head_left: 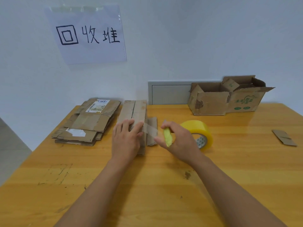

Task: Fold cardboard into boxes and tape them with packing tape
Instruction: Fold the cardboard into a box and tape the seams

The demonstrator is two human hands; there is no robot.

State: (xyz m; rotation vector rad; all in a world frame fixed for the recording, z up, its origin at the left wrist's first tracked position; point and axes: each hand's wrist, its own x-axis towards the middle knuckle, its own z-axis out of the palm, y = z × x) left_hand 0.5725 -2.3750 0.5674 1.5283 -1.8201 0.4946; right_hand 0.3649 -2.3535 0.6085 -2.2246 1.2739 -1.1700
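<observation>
A long narrow cardboard box (134, 112) lies in the middle of the wooden table (147, 177), with a flap (151, 123) sticking out on its right side. My left hand (126, 138) rests flat on the box's near end and presses a strip of clear tape (150, 131) onto it. The strip runs right to my right hand (177, 141), which holds a small yellow-green cutter (168, 137) against the tape. A yellowish roll of packing tape (199, 131) stands just behind my right hand.
A stack of flattened cardboard (88, 123) lies at the left. Two open cardboard boxes (229, 99) stand at the back right by the wall. A small cardboard scrap (284, 137) lies at the far right. A paper sign (86, 33) hangs on the wall.
</observation>
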